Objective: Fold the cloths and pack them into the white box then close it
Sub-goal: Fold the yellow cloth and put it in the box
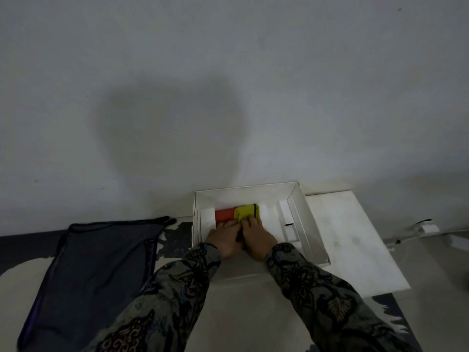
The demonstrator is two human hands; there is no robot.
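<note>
The white box lies open on the floor against the wall. Inside it, a folded orange cloth and a folded yellow cloth sit side by side near the far wall. My left hand and my right hand are both inside the box, side by side, fingers pressing on something dark between them that is mostly hidden under my hands. My right fingertips touch the yellow cloth's near edge. A large dark grey cloth with a purple hem lies spread flat on the floor left of the box.
The box's flat white lid lies to the right of the box. A white cardboard insert stands inside the box's right side. A small white object with a cable sits by the wall at far right. The grey wall rises straight behind.
</note>
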